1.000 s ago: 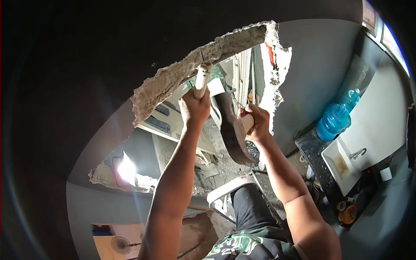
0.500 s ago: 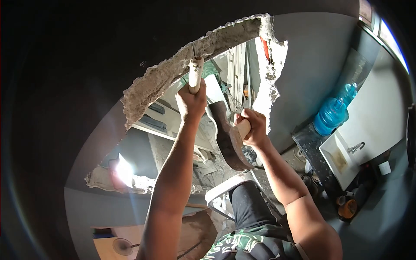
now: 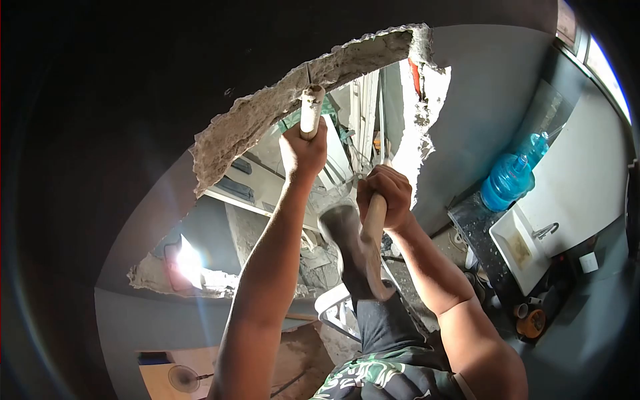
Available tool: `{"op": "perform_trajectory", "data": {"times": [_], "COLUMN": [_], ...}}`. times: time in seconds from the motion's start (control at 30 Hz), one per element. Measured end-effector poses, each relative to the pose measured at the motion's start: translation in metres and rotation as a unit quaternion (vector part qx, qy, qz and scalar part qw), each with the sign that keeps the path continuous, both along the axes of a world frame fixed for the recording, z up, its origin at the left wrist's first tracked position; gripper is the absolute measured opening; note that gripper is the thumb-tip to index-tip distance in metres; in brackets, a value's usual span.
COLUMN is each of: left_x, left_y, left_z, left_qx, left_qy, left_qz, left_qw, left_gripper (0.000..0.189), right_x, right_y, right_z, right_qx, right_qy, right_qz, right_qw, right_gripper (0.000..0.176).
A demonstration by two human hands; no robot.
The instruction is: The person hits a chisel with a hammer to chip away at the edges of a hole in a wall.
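Note:
My left hand [image 3: 303, 150] is wrapped round the pale, worn handle of a chisel [image 3: 311, 110], which stands nearly upright. The chisel's thin metal shaft reaches the rough broken edge of the wall opening [image 3: 267, 107]. Lower and to the right, my right hand [image 3: 388, 193] grips the wooden handle of an axe [image 3: 350, 250]. Its broad dark head hangs below the fist, apart from the chisel and slightly blurred. Part of the axe covers my dark trouser leg.
Through the opening I see shelves [image 3: 240, 190] and rubble. Below me is a white-framed step or stool [image 3: 330, 307]. To the right stand blue water bottles [image 3: 510, 177] on a dark counter [image 3: 477, 217] beside a white sink [image 3: 513, 250]. A fan [image 3: 183, 379] shows at lower left.
The axe has swung down toward my body, its head now lower and its handle more upright. My left hand still holds the chisel at the wall edge; the view has shifted slightly.

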State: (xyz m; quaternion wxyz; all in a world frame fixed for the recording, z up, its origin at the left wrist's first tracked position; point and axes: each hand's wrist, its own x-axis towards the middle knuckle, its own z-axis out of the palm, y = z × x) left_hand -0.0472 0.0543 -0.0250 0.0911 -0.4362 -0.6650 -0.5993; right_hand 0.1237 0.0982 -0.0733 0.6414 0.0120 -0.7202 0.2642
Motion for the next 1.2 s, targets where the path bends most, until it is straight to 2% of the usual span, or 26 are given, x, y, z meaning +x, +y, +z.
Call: {"op": "perform_trajectory", "data": {"times": [0.07, 0.1, 0.13, 0.17, 0.2, 0.23, 0.3, 0.33, 0.37, 0.43, 0.5, 0.53, 0.57, 0.63, 0.67, 0.7, 0.77, 0.83, 0.9, 0.97, 1.0, 1.03, 1.1, 1.13, 1.17, 1.2], "left_x": [-0.003, -0.002, 0.019, -0.002, -0.018, -0.025, -0.001, 0.029, -0.003, 0.028, 0.023, 0.017, 0.049, 0.058, 0.060, 0.050, 0.051, 0.046, 0.047, 0.031, 0.023, 0.019, 0.013, 0.015, 0.019, 0.023], "left_y": [0.002, 0.002, -0.003, -0.001, 0.002, 0.007, 0.012, -0.010, 0.008, -0.006, -0.006, -0.014, -0.035, -0.047, -0.055, -0.059, -0.064, -0.067, -0.069, -0.065, -0.063, -0.063, -0.062, -0.062, -0.061, -0.061], "left_z": [-0.003, -0.006, 0.011, -0.005, -0.023, -0.025, -0.010, 0.021, -0.006, 0.004, -0.032, -0.049, -0.007, 0.003, 0.015, 0.013, 0.021, 0.031, 0.045, 0.047, 0.046, 0.045, 0.040, 0.041, 0.042, 0.044], "left_qx": [-0.010, -0.020, -0.062, -0.030, 0.020, 0.074, 0.076, -0.040, -0.030, -0.084, 0.078, -0.050, -0.093, -0.061, -0.132, -0.134, -0.150, -0.171, -0.200, -0.186, -0.171, -0.170, -0.168, -0.166, -0.158, -0.150], "left_qy": [-0.021, -0.042, 0.057, 0.067, 0.092, 0.119, -0.006, -0.009, -0.038, -0.055, 0.192, 0.202, 0.008, 0.062, 0.048, 0.057, 0.022, 0.072, 0.074, 0.074, 0.074, 0.076, 0.111, 0.111, 0.125, 0.140], "left_qz": [-0.003, -0.006, 0.132, 0.036, 0.016, -0.004, 0.055, 0.047, 0.032, 0.090, 0.156, 0.175, 0.038, -0.018, -0.018, -0.037, -0.048, -0.049, -0.042, -0.045, -0.052, -0.052, -0.024, -0.023, -0.038, -0.051], "left_qw": [1.000, 0.999, 0.988, 0.997, 0.995, 0.990, 0.996, 0.998, 0.998, 0.991, 0.966, 0.962, 0.995, 0.996, 0.990, 0.989, 0.987, 0.981, 0.976, 0.979, 0.981, 0.981, 0.979, 0.980, 0.979, 0.977], "left_gripper": [0.032, 0.031, 0.029, 0.029, 0.028, 0.027, 0.026, 0.026, 0.028, 0.025, 0.018, 0.015, 0.012, 0.025, 0.038, 0.042, 0.045, 0.041, 0.041, 0.042, 0.043, 0.043, 0.046, 0.046, 0.039, 0.032], "right_x": [-0.005, -0.008, -0.015, -0.019, -0.015, -0.008, 0.000, 0.004, 0.007, 0.014, 0.021, 0.028, 0.035, 0.046, 0.053, 0.059, 0.070, 0.078, 0.078, 0.079, 0.081, 0.080, 0.077, 0.072, 0.072, 0.072], "right_y": [0.004, 0.013, 0.018, 0.019, 0.023, 0.013, 0.003, 0.002, -0.001, -0.006, -0.010, -0.010, -0.011, -0.011, -0.014, -0.018, -0.030, -0.041, -0.046, -0.047, -0.042, -0.042, -0.047, -0.044, -0.041, -0.039], "right_z": [0.005, 0.006, 0.006, 0.006, 0.009, 0.011, 0.016, 0.015, 0.012, 0.009, -0.007, -0.015, -0.026, -0.053, -0.062, -0.072, -0.084, -0.082, -0.101, -0.112, -0.123, -0.119, -0.113, -0.098, -0.084, -0.069], "right_qx": [0.026, 0.033, -0.049, -0.131, -0.110, -0.142, -0.057, -0.048, -0.051, -0.057, -0.116, -0.135, -0.155, -0.201, -0.223, -0.244, -0.281, -0.365, -0.351, -0.333, -0.341, -0.340, -0.334, -0.290, -0.286, -0.269], "right_qy": [0.023, -0.018, -0.101, -0.180, -0.181, -0.183, -0.064, -0.056, -0.058, -0.061, -0.070, -0.103, -0.138, -0.155, -0.167, -0.179, -0.213, -0.238, -0.213, -0.131, -0.170, -0.169, -0.051, -0.018, -0.018, 0.014], "right_qz": [-0.009, -0.029, -0.045, -0.062, -0.097, -0.082, -0.028, 0.003, 0.002, -0.015, -0.007, -0.026, -0.042, -0.022, -0.003, 0.015, -0.015, -0.029, -0.031, 0.022, 0.089, 0.090, 0.125, 0.157, 0.158, 0.186], "right_qw": [0.999, 0.999, 0.993, 0.973, 0.972, 0.969, 0.996, 0.997, 0.997, 0.996, 0.991, 0.985, 0.977, 0.967, 0.960, 0.953, 0.936, 0.900, 0.911, 0.933, 0.920, 0.921, 0.933, 0.944, 0.945, 0.945], "right_gripper": [0.023, 0.018, 0.015, 0.012, 0.009, 0.008, 0.012, 0.018, 0.018, 0.020, 0.017, 0.015, 0.013, 0.013, 0.014, 0.016, 0.015, 0.020, 0.018, 0.020, 0.028, 0.028, 0.032, 0.041, 0.041, 0.028]}}
